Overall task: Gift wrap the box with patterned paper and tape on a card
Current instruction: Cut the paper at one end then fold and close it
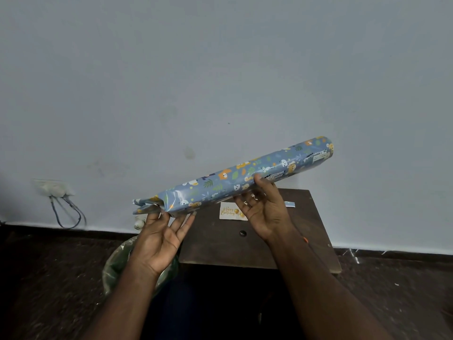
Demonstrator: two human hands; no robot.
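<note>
- 2 hands in the head view, both under a long roll of patterned paper (235, 179) held up in the air in front of a pale wall (220, 69).
- Left hand (159, 241) has its fingers pretty straight and spread, tips touching the underside of the crumpled near-left end. It's more propping than grabbing.
- Right hand (263, 212) sits around the middle of the roll, thumb on the front face and fingers curled up behind, so it's actually gripping it.
- Key bit: the roll's long axis runs from lower left up to upper right, tilted, and the far right end sticks out well past the right hand with nothing under it. The paper lies just above and beyond both sets of fingertips.
- Below the roll there's a dark wooden table (269, 246), and a small birthday card (231, 211) lies flat on it, partly hidden by the right hand. A little blue scrap (290, 204) lies near the table's right side.
- No box or tape that I can make out in this view.
- My guess is wrapping hasn't really started. Next up looks like bringing the roll down to the table and unrolling it, with the right hand doing the steering since it has the real hold.
- Off to the left: a wall socket with a cable (61, 200), and a plastic bag (117, 261) on the floor.
</note>
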